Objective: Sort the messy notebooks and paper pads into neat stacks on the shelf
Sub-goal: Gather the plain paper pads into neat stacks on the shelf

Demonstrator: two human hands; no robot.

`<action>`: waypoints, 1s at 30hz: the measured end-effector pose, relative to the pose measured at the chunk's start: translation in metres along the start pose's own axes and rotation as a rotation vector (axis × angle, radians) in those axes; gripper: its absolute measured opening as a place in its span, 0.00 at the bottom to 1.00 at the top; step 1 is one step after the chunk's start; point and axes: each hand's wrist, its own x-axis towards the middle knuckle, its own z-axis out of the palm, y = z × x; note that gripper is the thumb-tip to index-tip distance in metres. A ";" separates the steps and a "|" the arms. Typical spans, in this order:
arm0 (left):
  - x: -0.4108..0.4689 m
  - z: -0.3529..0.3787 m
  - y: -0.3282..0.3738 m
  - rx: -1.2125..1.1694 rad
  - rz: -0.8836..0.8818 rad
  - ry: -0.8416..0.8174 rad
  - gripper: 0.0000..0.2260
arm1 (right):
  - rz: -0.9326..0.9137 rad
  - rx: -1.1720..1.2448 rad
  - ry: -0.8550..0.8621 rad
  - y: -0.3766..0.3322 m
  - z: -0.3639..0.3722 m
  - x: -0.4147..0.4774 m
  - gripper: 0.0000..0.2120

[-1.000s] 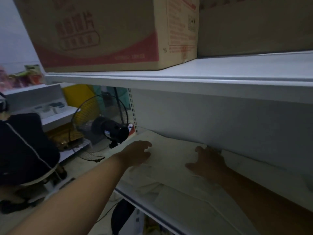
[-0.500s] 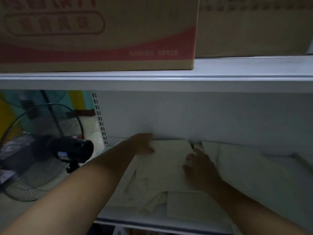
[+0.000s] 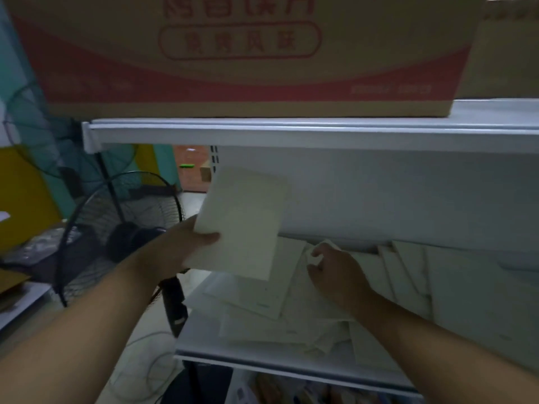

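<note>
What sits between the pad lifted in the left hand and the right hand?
Head view: only loose pale pads lying askew on the shelf, one pinched by the right hand. The left hand grips the lifted pad clear of them.

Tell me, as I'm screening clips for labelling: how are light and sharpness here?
Head view: dim under the upper shelf; loose pads merge into a pale, soft mass; red print on the carton is blurred; the pad in the left hand reads clearest; no glare.

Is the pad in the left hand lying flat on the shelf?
No, the left hand holds the pad raised and tilted above the shelf.
</note>
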 end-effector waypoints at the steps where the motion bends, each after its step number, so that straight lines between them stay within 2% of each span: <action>1: -0.007 -0.009 -0.008 -0.036 0.003 0.016 0.21 | -0.008 -0.031 -0.039 -0.014 0.007 0.002 0.19; 5: -0.021 -0.021 -0.045 -0.148 -0.037 0.174 0.17 | 0.081 -0.246 -0.157 -0.052 0.039 0.004 0.40; 7: -0.023 -0.020 -0.055 -0.206 -0.062 0.234 0.17 | 0.156 -0.173 -0.188 -0.058 0.050 0.010 0.48; 9: -0.025 -0.021 -0.059 -0.232 -0.083 0.255 0.16 | 0.275 0.070 -0.181 -0.056 0.053 0.018 0.50; 11: -0.028 -0.026 -0.060 -0.253 -0.081 0.248 0.18 | 0.355 0.347 -0.152 -0.051 0.049 0.023 0.39; 13: -0.030 -0.033 -0.059 -0.272 -0.051 0.242 0.20 | 0.343 0.512 -0.139 -0.046 0.042 0.022 0.25; 14: -0.033 -0.036 -0.056 -0.274 -0.031 0.238 0.19 | 0.310 0.560 -0.143 -0.042 0.036 0.021 0.23; 17: -0.041 -0.040 -0.050 -0.287 0.030 0.208 0.15 | 0.217 0.761 -0.126 -0.022 0.004 0.017 0.22; 22: -0.033 -0.011 -0.042 -0.305 0.005 0.134 0.17 | 0.247 1.099 -0.052 0.005 -0.026 0.015 0.20; 25: -0.025 0.034 -0.035 -0.333 -0.041 0.033 0.14 | 0.177 1.090 -0.035 -0.014 -0.023 0.006 0.19; 28: -0.019 0.071 -0.035 -0.336 -0.053 -0.094 0.20 | 0.127 1.039 -0.051 -0.019 -0.023 0.001 0.14; 30: -0.017 0.088 -0.037 -0.331 -0.047 -0.162 0.22 | 0.116 0.877 -0.025 -0.007 -0.034 -0.005 0.08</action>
